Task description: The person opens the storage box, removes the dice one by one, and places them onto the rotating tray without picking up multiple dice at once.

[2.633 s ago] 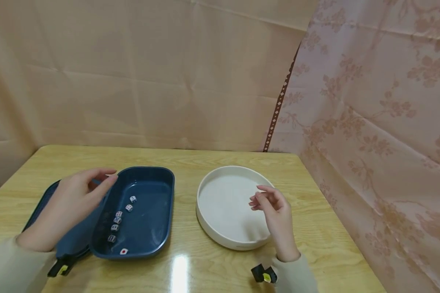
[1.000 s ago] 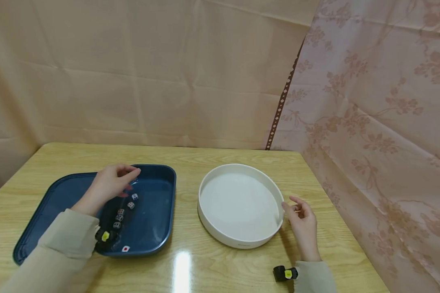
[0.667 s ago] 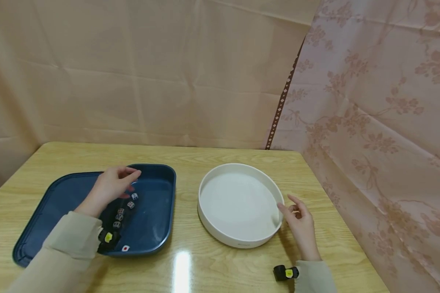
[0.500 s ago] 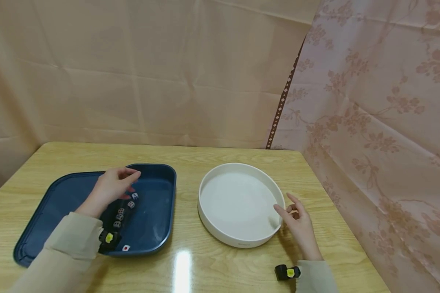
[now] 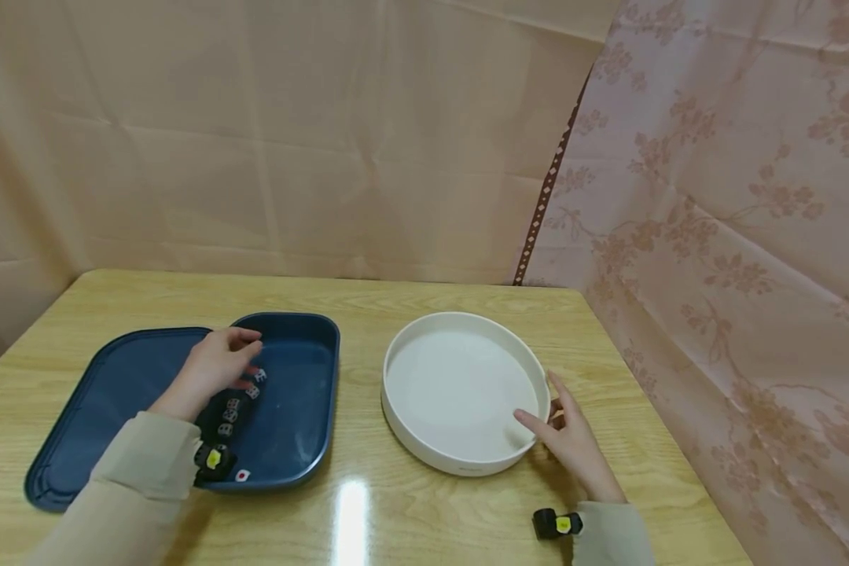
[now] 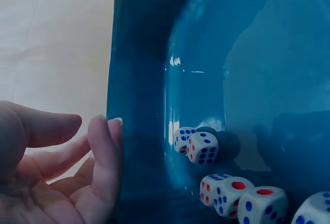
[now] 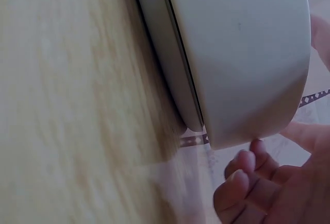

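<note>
A round white tray (image 5: 467,393) with a low wall sits on the table. My right hand (image 5: 569,432) straddles its right rim, thumb over the inside and the other fingers along the outer wall. In the right wrist view, a dark seam separates the tray's wall (image 7: 247,54) from a lower base (image 7: 170,59), and the fingertips (image 7: 240,165) reach the wall. My left hand (image 5: 212,369) hangs over the left side of a deep blue tray (image 5: 293,409), fingers loosely bent and holding nothing. Several white dice (image 6: 202,148) with red and blue dots lie in the blue tray.
A flat blue lid-like piece (image 5: 127,393) lies left of the blue tray, partly under the left forearm. Both stand on a wood-grain table (image 5: 368,314). A beige cloth (image 5: 311,141) hangs behind, and a flowered cloth (image 5: 736,236) on the right.
My right hand has gone from above the white tray to its right side, then in over the rim with the thumb. My left hand has moved right, over the blue tray.
</note>
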The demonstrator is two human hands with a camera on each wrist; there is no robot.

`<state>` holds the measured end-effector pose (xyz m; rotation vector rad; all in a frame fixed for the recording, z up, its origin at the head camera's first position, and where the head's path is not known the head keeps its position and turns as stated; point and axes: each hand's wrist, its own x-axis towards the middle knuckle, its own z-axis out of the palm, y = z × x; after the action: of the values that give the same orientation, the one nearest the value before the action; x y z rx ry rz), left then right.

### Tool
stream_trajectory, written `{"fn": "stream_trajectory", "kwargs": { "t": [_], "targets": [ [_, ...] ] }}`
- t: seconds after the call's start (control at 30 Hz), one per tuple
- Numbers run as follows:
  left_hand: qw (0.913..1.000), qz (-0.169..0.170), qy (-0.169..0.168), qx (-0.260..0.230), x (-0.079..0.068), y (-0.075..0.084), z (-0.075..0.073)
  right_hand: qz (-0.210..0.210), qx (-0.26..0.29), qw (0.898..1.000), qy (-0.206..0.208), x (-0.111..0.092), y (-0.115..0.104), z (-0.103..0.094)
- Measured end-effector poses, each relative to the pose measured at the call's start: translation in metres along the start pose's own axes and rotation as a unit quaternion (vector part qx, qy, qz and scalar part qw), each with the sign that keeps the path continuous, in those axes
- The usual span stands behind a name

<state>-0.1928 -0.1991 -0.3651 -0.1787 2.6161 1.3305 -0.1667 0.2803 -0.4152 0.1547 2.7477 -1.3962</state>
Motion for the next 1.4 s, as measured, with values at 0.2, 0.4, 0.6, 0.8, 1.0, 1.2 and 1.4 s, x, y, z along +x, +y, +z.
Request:
{"fn": "stream_trajectory", "kwargs": {
  "t": [0.2, 0.4, 0.6, 0.8, 1.0, 1.2, 1.4],
  "targets": [
    [0.9999, -0.006, 0.0, -0.014, 0.002, -0.003, 0.003, -0.011, -0.019, 0.999, -0.028, 0.0, 0.003, 0.001],
    [0.9994, -0.023, -0.004, -0.024, 0.004, -0.005, 0.008, -0.002, -0.016, 0.999, -0.045, 0.001, 0.005, 0.001],
    [0.9995, -0.03, -0.003, 0.005, 0.004, -0.003, 0.012, 0.011, -0.015, 0.998, -0.055, 0.001, 0.006, 0.001],
    [0.9979, -0.053, -0.013, 0.036, 0.005, -0.002, 0.012, 0.015, -0.013, 0.998, -0.059, 0.0, 0.004, 0.001],
    [0.9954, -0.06, -0.015, 0.073, 0.004, -0.001, 0.013, 0.014, -0.011, 0.998, -0.062, -0.001, 0.005, 0.001],
    [0.9924, -0.064, -0.022, 0.103, 0.004, 0.0, 0.015, 0.017, -0.01, 0.998, -0.064, -0.002, 0.005, 0.001],
    [0.9886, -0.069, -0.034, 0.129, 0.004, 0.0, 0.017, 0.021, -0.009, 0.998, -0.066, -0.002, 0.005, 0.001]
  ]
}}
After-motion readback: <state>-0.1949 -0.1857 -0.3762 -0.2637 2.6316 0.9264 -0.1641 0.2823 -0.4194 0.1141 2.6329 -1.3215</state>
